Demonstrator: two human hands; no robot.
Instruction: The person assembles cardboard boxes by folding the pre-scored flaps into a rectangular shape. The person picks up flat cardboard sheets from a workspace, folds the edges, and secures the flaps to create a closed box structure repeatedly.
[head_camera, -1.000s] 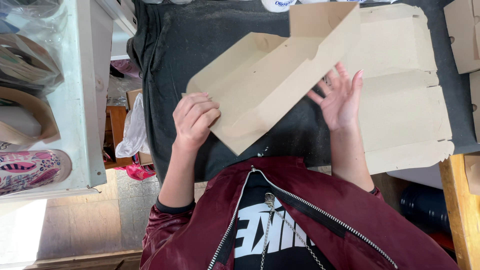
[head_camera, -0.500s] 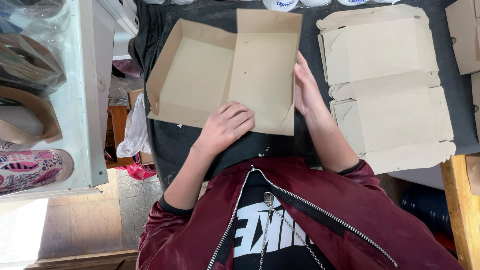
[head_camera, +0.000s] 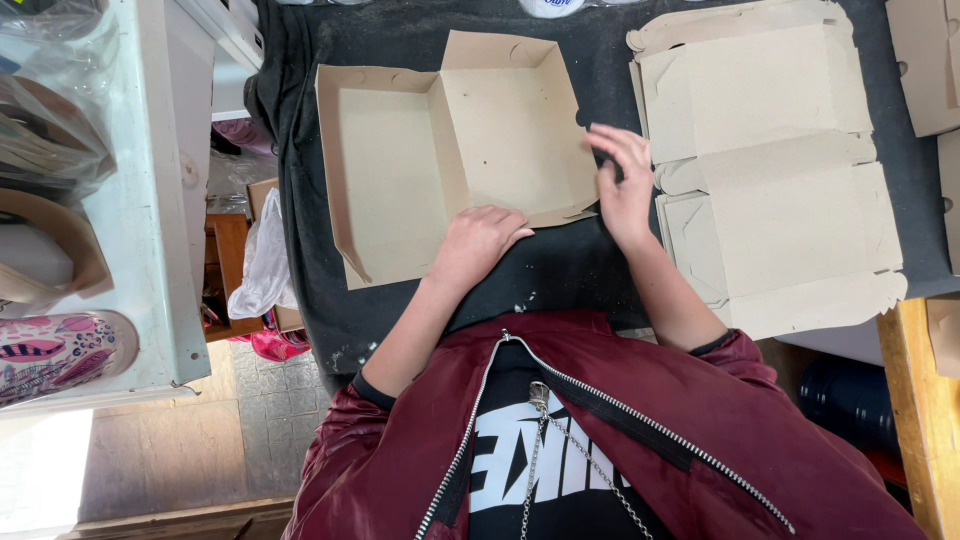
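Left hand (head_camera: 478, 240) flat on box (head_camera: 450, 150), fingers loosely curled. Right hand (head_camera: 625, 180) at box's right wall, fingers spread, holding nothing. Flat blanks (head_camera: 770, 160) just beside.

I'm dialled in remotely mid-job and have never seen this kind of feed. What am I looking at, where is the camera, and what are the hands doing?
There is no machine here: a person in a dark red zip jacket works with two bare hands. The single picture comes from a camera worn on their head, looking straight down, so their chest fills the bottom edge and the worktop lies above it.

The worktop is covered with a dark cloth. On it lies a brown cardboard box, opened out with its side walls partly raised. The left hand presses flat on the box's near edge. The right hand is at the box's right-hand wall, fingers spread; it grips nothing that I can see.

To the right sits a stack of flat cardboard blanks, still unfolded. At far left stands a pale shelf holding bagged items.
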